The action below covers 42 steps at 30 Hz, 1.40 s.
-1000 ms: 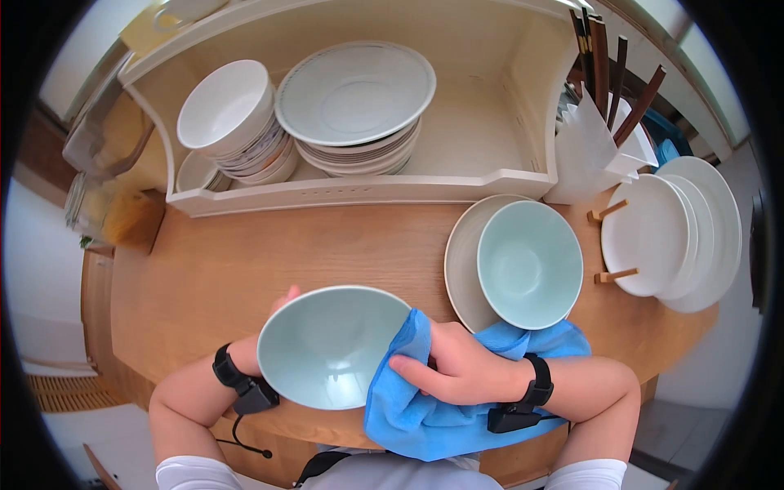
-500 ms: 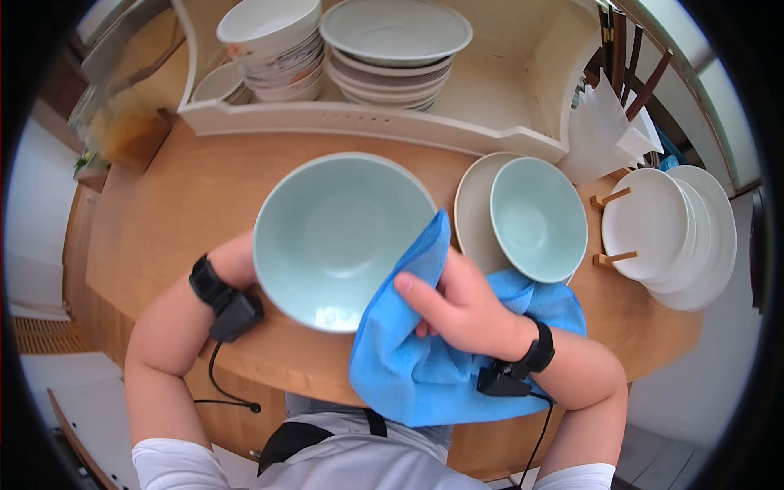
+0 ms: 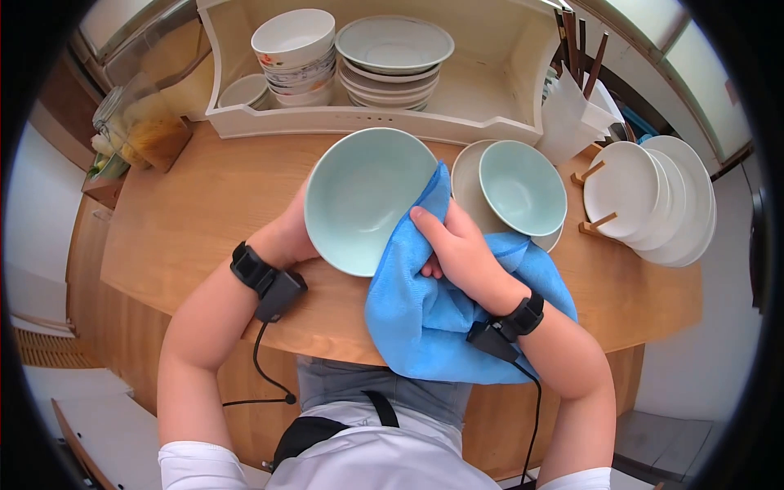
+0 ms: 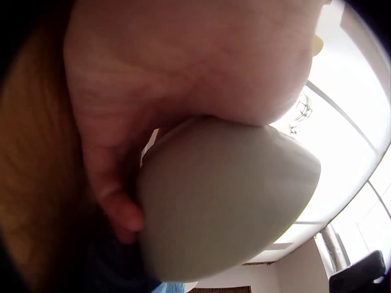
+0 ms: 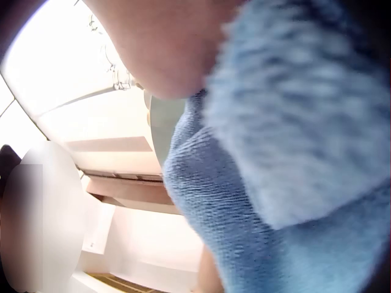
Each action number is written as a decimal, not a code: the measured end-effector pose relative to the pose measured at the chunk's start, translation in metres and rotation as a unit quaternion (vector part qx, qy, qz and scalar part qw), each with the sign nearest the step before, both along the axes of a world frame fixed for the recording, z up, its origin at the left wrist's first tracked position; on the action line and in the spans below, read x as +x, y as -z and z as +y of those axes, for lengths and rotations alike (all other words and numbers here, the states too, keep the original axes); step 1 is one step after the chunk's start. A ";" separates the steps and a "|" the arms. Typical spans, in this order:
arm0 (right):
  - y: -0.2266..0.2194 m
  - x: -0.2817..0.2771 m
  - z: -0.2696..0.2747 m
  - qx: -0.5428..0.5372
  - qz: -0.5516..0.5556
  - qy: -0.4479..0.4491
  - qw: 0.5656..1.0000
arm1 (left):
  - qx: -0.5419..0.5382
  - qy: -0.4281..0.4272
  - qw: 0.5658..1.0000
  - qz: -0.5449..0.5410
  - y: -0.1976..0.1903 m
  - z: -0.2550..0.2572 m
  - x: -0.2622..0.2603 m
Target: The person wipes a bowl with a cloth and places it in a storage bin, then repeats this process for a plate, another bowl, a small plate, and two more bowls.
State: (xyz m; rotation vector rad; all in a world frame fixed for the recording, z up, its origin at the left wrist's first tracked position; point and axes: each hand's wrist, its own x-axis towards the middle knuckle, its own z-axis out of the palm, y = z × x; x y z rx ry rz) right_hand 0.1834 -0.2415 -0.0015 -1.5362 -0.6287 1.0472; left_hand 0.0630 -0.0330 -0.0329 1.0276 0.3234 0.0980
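A pale green bowl is held up over the table, its inside turned toward me. My left hand holds it from the left and below; in the left wrist view, fingers bend against the bowl's smooth outer side. With my right hand I grip a blue cloth, thumb on top, where it folds over the bowl's right rim. The rest of the cloth hangs past the table's front edge. Close up in the right wrist view, the fluffy cloth hides most of the right fingers.
A second green bowl rests on a cream plate to the right. White plates stand in a wooden rack beyond it. Behind, a cream shelf holds stacked bowls and plates. Chopsticks stand at back right; jars at left.
The bowl has moved away from my body, and its mouth has turned more toward me. Both hands went with it, still holding the bowl and the cloth. The head view has tilted further down.
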 end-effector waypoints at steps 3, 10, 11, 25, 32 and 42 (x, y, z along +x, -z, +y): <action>-0.003 0.001 0.014 0.027 -0.005 -0.017 0.999 | -0.065 0.018 0.996 -0.058 -0.003 0.005 -0.006; 0.002 0.004 0.013 0.041 0.017 -0.043 0.998 | 0.068 -0.011 0.997 -0.021 -0.007 0.012 -0.006; 0.006 0.008 0.013 0.044 0.026 -0.055 0.997 | 0.062 -0.001 0.998 -0.013 0.003 0.016 -0.006; 0.009 0.010 0.008 0.065 0.032 -0.053 0.996 | 0.005 0.003 1.000 -0.017 0.019 0.007 -0.017; 0.008 0.010 0.010 0.055 0.019 -0.053 0.997 | 0.090 -0.003 0.994 -0.059 0.020 0.009 -0.021; 0.007 0.008 0.011 0.055 0.018 -0.051 0.997 | 0.044 0.014 0.998 -0.030 0.024 0.015 -0.017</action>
